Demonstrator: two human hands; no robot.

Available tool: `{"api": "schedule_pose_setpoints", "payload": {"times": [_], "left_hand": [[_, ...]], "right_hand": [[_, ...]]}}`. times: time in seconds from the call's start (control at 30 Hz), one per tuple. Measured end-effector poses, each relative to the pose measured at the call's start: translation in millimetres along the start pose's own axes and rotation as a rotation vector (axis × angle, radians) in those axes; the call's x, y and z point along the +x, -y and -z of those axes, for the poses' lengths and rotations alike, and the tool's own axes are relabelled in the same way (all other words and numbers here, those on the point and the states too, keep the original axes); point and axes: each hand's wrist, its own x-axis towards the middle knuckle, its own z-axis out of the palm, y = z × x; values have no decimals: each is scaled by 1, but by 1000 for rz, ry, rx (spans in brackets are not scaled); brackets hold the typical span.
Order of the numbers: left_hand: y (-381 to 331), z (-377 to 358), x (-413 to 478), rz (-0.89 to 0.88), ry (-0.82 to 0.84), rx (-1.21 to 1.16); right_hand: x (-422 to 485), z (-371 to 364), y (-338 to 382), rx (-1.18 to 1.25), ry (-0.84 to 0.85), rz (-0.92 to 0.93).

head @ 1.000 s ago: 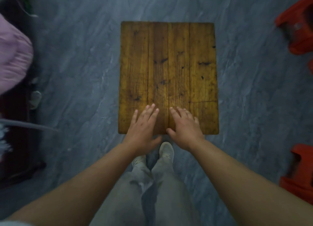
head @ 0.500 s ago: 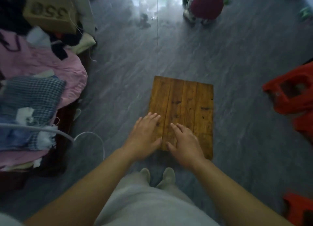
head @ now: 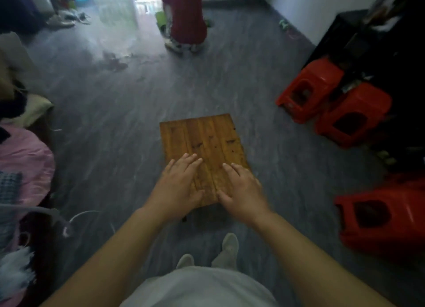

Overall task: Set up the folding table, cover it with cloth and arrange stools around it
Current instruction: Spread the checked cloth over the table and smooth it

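Note:
A small wooden folding table (head: pixel 202 141) stands on the grey floor in front of my feet, its plank top facing up. My left hand (head: pixel 179 184) lies flat over the near left part of the top, fingers straight. My right hand (head: pixel 239 189) lies flat over the near right corner. Three red plastic stools lie on their sides at the right: one (head: pixel 308 88) and another (head: pixel 354 115) by a black cabinet, the third (head: pixel 386 214) nearer me. A checked cloth (head: pixel 9 187) lies on the pile at the left.
A pink bundle (head: pixel 25 159) with clothes and a grey hanger (head: pixel 53 214) fills the left edge. A black cabinet (head: pixel 379 42) stands at the right wall. A person in red (head: pixel 184 16) crouches at the far end near scattered shoes (head: pixel 62 21).
The view has tilted up from straight down onto the table to the room ahead. Both hands stay flat on the table's near end, now a little further apart.

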Motion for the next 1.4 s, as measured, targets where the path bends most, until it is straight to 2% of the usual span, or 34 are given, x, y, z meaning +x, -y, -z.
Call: {"api": "schedule_pose_setpoints", "payload": {"times": [0.3, 0.57, 0.83, 1.0, 1.2, 1.4], "left_hand": [[-140, -19, 32, -481, 124, 30], [-271, -66, 16, -771, 221, 29], [-390, -120, -23, -919, 253, 33], [-439, -139, -24, -930, 225, 17], [-470, -143, 13, -916, 188, -7], [-489, -165, 89, -925, 201, 3]], "right_hand": [[-124, 41, -73, 53, -264, -378], [-260, 48, -156, 133, -423, -686], [-375, 49, -229, 194, -547, -828], [-414, 60, -273, 208, -603, -861], [-407, 87, -324, 259, -690, -867], [-352, 126, -380, 234, -685, -851]]}}
